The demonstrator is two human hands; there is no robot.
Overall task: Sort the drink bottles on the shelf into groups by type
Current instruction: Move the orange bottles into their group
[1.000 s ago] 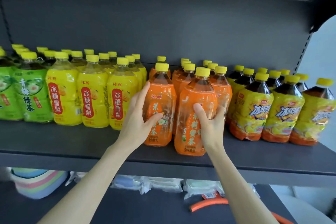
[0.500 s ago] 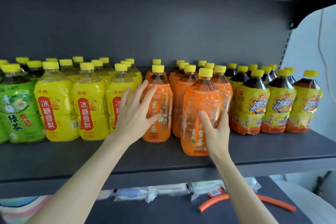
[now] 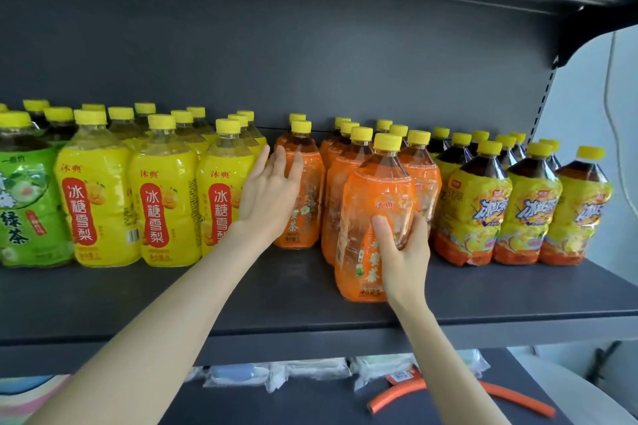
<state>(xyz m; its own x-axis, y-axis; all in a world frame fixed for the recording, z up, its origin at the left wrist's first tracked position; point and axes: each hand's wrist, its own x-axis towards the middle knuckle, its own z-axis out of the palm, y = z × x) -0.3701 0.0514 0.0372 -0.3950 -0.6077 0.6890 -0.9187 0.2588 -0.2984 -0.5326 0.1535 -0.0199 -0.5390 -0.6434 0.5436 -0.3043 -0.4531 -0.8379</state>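
Gripping the front clear plastic bottle with an orange label and yellow screw cap [image 3: 376,190], the right hand [image 3: 402,252] curls its thumb and fingers around the lower body; amber drink shows at its neck, and it stands upright near the front edge of the dark grey metal shelf [image 3: 241,293], ahead of its matching group. The left hand [image 3: 269,197] lays straight, spread fingers against a second orange-labelled bottle [image 3: 307,203] just beside the yellow-labelled bottles [image 3: 165,197]. A green-labelled bottle [image 3: 27,203] stands far left, dark tea bottles with yellow-and-orange wrappers [image 3: 473,210] on the right
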